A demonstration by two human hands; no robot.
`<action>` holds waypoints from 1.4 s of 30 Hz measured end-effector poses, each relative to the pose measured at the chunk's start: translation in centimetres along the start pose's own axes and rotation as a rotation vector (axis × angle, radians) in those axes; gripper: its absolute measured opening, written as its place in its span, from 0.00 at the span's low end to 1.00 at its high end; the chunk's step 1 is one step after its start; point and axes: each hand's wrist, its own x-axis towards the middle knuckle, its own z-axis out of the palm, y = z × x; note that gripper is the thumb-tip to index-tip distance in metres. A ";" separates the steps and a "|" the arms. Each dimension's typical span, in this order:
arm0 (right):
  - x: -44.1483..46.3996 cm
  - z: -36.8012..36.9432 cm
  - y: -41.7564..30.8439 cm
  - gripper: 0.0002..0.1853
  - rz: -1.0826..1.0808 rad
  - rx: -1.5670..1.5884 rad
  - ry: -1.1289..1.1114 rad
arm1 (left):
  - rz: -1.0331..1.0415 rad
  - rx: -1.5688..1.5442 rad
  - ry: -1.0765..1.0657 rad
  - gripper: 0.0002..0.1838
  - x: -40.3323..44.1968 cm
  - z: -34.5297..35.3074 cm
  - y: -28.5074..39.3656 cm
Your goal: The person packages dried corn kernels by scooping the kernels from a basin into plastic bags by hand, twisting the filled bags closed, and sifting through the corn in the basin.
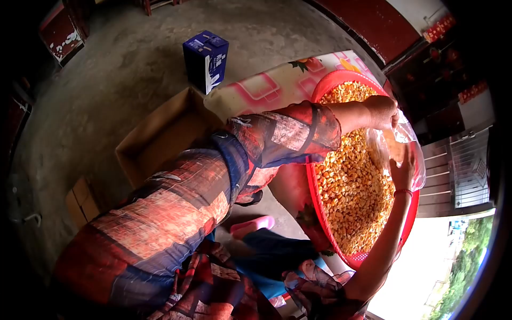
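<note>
A red basket (318, 200) with a perforated rim holds a broad heap of loose yellow-orange corn kernels (346, 186). Over its far side, a clear plastic bag (418, 160) is held between my hands. My left hand (382, 112) reaches across the kernels and pinches the upper edge of the bag. Lower down, my right hand (404, 166), with a thin red band at the wrist, grips the bag's other side. Part of the bag rests against the kernels; the fingertips of both hands are partly hidden, and what the bag contains is hard to make out.
The basket sits on a table with a pink-patterned cloth (256, 92). An open cardboard box (154, 140) and a blue carton (207, 61) stand beside it. A pink slipper (253, 226) shows below. Bright daylight enters through a doorway (421, 266) at lower right.
</note>
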 end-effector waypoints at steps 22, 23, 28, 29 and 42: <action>-1.8 -4.2 -13.3 0.15 -0.566 0.623 -0.117 | -0.072 0.124 0.059 0.30 -1.2 0.5 -0.7; -1.8 -4.1 -13.4 0.15 -0.566 0.621 -0.116 | -0.070 0.086 0.003 0.30 -1.3 0.6 -0.8; -2.4 -4.0 -14.3 0.13 -0.541 0.581 -0.182 | 0.010 0.072 -0.130 0.23 -1.2 1.4 -1.2; -2.4 -4.2 -14.4 0.13 -0.499 0.568 -0.237 | 0.013 0.070 -0.129 0.23 -1.1 1.6 -1.3; -1.0 -5.5 -9.8 0.09 -0.277 0.938 -0.167 | 0.000 0.046 -0.031 0.25 -0.7 0.3 0.5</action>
